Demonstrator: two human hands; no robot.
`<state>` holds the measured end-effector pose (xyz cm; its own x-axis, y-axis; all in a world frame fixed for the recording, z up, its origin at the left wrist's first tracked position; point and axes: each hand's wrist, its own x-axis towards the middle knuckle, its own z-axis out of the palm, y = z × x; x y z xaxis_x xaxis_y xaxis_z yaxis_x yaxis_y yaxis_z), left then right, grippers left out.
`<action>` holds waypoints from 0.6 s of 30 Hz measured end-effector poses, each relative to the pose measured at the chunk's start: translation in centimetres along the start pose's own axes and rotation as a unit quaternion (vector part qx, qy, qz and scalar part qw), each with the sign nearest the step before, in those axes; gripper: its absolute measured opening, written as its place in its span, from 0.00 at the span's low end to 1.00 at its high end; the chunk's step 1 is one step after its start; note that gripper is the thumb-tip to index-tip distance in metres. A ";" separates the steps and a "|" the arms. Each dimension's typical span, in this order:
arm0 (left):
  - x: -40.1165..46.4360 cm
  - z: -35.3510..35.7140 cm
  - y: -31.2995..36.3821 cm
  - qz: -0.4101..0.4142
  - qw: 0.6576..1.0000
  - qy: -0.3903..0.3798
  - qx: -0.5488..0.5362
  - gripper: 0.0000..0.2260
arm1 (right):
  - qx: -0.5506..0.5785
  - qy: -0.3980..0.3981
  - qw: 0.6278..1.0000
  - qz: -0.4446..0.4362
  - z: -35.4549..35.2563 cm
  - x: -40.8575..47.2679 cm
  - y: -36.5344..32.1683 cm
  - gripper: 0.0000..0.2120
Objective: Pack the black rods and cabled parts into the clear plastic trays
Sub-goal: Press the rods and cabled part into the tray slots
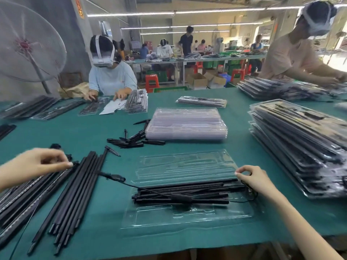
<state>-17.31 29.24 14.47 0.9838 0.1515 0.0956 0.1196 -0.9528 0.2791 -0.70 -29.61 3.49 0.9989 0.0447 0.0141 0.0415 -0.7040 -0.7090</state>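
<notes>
rods (180, 192) black | trays (187, 166) clear | tablecloth (93, 128) teal-green | stools (152, 82) red | fan (28, 44) white

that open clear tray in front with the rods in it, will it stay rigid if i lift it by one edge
Probably not. The clear tray looks like thin formed plastic, so it would likely flex. The black rods lie loose across its middle and could slide or roll out. The cabled part draped over them would likely dangle.

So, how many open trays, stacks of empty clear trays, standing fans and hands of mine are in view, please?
Open tray: 1
Stack of empty clear trays: 1
Standing fan: 1
Hands: 2 (left hand, right hand)
Total: 5
</notes>
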 end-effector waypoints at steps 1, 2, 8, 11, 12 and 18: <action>0.0 1.0 1.3 -0.016 0.997 -0.077 -0.007 0.15 | -0.007 0.000 1.000 -0.003 0.1 -0.1 -0.1 0.03; -0.6 2.0 2.6 -0.038 0.985 -0.168 0.016 0.13 | -0.012 0.002 1.000 -0.007 0.2 -0.2 -0.1 0.03; -1.5 9.0 15.7 0.104 0.987 -0.078 0.090 0.11 | -0.014 0.017 0.999 -0.024 0.5 -0.4 -0.2 0.04; -2.5 12.3 24.1 0.245 0.967 -0.063 -0.016 0.11 | 0.003 0.023 0.999 -0.022 0.4 -0.4 -0.1 0.04; -2.4 13.6 25.7 0.267 0.962 -0.057 -0.015 0.12 | 0.012 0.026 0.999 -0.021 0.3 -0.5 -0.1 0.04; -1.5 18.4 27.6 0.236 0.969 -0.061 -0.043 0.13 | 0.031 0.070 0.997 -0.022 0.3 -0.8 -0.2 0.07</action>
<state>-13.03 -2.16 4.47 0.9356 -0.3324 0.1194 -0.3532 -0.8824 0.3108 -1.53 -29.36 3.41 0.9894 -0.0277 0.1423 0.0891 -0.6582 -0.7475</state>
